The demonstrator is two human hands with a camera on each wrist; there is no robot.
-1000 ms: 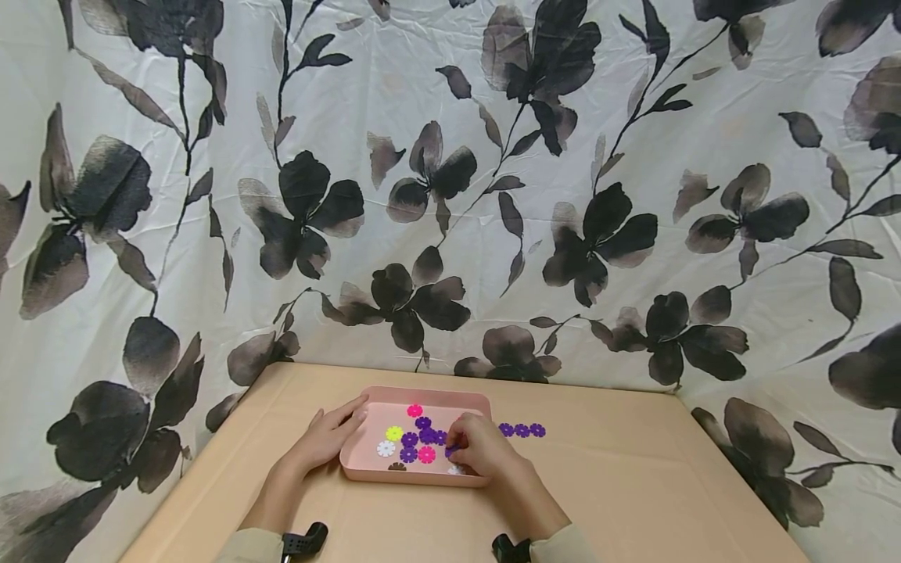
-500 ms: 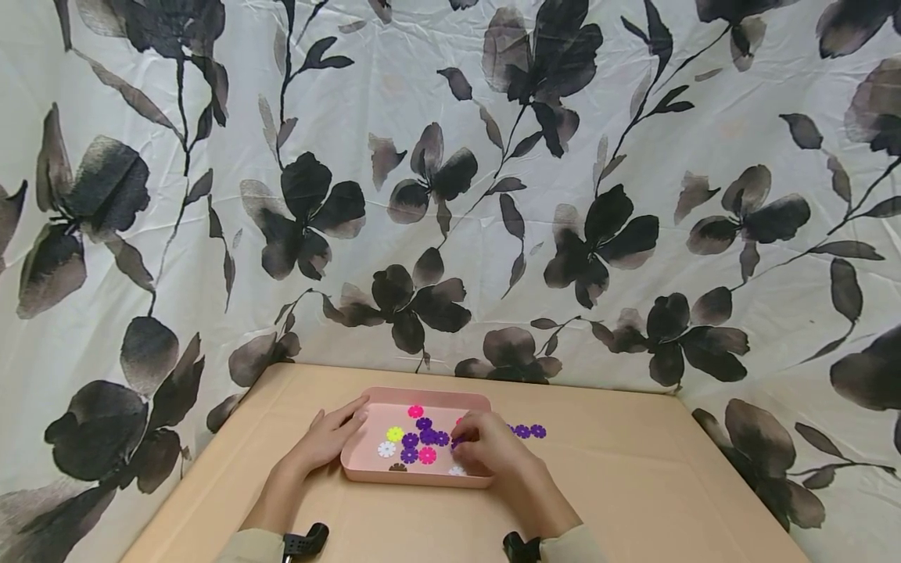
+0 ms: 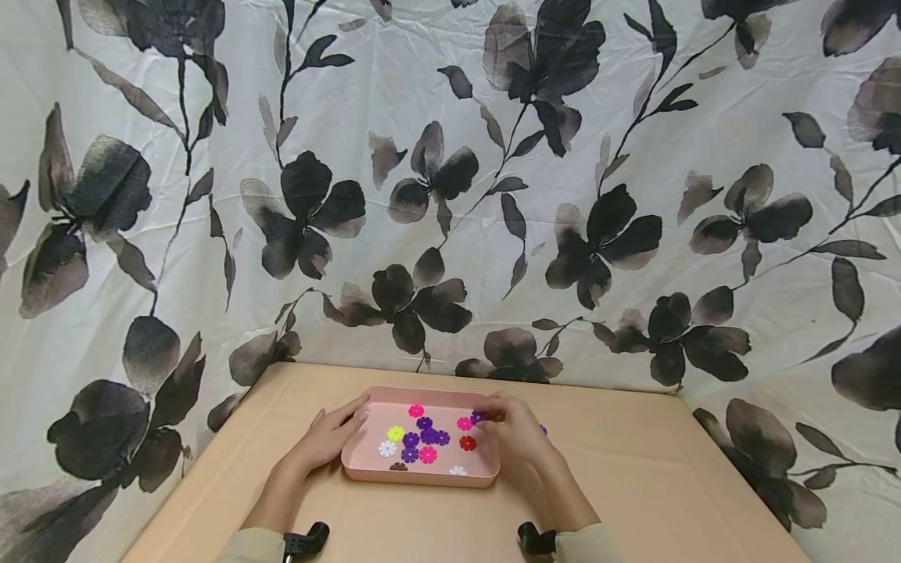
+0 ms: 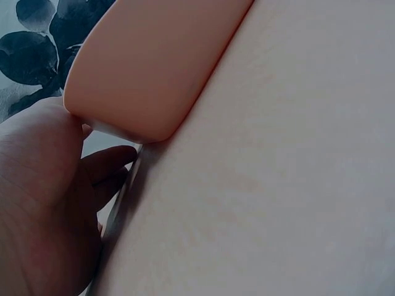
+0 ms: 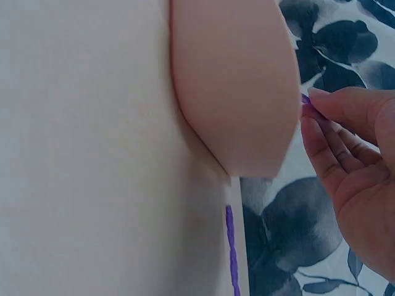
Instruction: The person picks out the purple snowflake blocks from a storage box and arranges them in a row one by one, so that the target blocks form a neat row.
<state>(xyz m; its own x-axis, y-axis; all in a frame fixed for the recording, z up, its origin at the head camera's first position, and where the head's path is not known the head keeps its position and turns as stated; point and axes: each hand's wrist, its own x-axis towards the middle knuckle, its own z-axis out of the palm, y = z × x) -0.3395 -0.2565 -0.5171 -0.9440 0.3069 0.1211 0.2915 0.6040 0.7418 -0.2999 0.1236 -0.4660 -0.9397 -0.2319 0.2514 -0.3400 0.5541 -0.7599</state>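
Note:
My right hand (image 3: 519, 426) pinches a purple flower-shaped disc (image 3: 478, 417) between thumb and fingertips, over the right end of a pink tray (image 3: 422, 475). In the right wrist view a sliver of the purple disc (image 5: 306, 98) shows at the fingertips, just above the tray rim. My left hand (image 3: 325, 438) rests against the tray's left end, its fingers extended along the rim. Inside the tray lie several more purple discs (image 3: 411, 439), with pink (image 3: 427, 454), yellow (image 3: 396, 433), white (image 3: 387, 448), red (image 3: 468, 443) and brown (image 3: 398, 467) ones.
Right of the tray, a row of purple discs (image 5: 231, 246) lies on the tan table (image 3: 633, 461); my right hand mostly hides it in the head view. Behind the table hangs a floral cloth (image 3: 422, 258).
My right hand has lifted the purple disc and moved it back and right toward the tray's right rim, uncovering the red and a pink disc. My left hand stays put.

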